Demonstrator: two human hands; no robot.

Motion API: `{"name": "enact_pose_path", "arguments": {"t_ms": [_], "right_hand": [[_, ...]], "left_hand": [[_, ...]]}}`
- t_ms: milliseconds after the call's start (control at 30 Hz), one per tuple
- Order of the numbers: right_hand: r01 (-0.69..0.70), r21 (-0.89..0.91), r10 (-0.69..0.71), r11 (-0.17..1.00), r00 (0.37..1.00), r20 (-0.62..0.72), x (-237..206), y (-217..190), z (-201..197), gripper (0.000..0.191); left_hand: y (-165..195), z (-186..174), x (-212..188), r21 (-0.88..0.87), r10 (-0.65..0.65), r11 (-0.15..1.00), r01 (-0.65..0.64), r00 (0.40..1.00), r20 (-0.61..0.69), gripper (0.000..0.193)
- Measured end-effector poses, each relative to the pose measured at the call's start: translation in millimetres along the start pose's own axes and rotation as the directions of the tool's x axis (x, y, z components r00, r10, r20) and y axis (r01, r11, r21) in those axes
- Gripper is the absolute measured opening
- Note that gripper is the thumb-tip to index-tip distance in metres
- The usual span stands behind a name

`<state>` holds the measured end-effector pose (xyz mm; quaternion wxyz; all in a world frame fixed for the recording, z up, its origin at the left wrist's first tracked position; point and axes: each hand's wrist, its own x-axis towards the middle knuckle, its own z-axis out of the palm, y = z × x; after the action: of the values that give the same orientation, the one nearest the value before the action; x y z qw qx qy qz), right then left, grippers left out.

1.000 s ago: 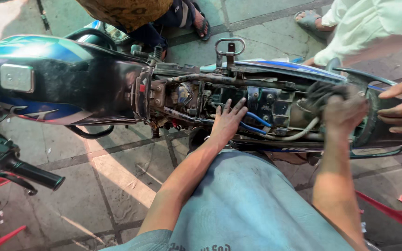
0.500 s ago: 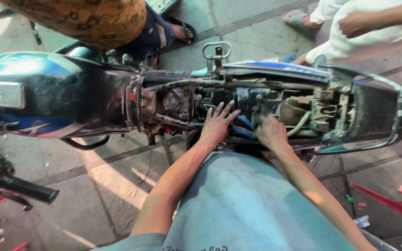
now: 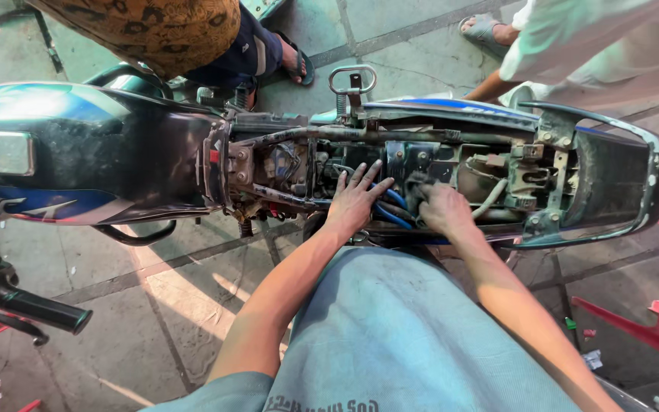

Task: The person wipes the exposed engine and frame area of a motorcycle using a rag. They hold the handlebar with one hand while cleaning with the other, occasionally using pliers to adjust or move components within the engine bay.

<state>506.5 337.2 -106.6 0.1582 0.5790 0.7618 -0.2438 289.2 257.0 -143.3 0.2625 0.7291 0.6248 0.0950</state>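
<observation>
Blue cables (image 3: 392, 207) run through the motorcycle frame (image 3: 360, 136), seat off, exposing them. My left hand (image 3: 356, 200) lies flat, fingers spread, bracing there; my right hand (image 3: 440, 207) curls around something dark, which I cannot identify.

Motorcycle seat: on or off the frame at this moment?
Off. The motorcycle shows bare frame rails, wiring and blue cables behind the fuel tank, where the left hand and right hand rest.
</observation>
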Motion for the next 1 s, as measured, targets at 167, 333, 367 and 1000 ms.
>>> {"name": "enact_pose_path", "arguments": {"t_ms": [167,333,367,1000], "right_hand": [[-0.012,0.077,0.024,0.997,0.987,-0.157,9,7,-17,0.061],[-0.122,-0.08,0.125,0.989,0.991,0.038,23,-24,-19,0.077],[-0.114,-0.111,0.119,0.987,0.992,0.035,26,-27,-20,0.076],[-0.166,-0.209,0.198,0.964,0.97,0.139,34,-33,-40,0.077]], "left_hand": [[-1,0,-3,-0.01,-0.005,1.0,0.005,0.999,-0.042,0.082],[0,0,0,0.027,0.007,1.0,-0.006,0.999,-0.049,0.081],[1,0,0,0.043,-0.008,0.999,0.009,0.999,-0.033,0.081],[2,-10,4,0.069,0.022,0.997,-0.024,0.999,0.038,0.086]]}}
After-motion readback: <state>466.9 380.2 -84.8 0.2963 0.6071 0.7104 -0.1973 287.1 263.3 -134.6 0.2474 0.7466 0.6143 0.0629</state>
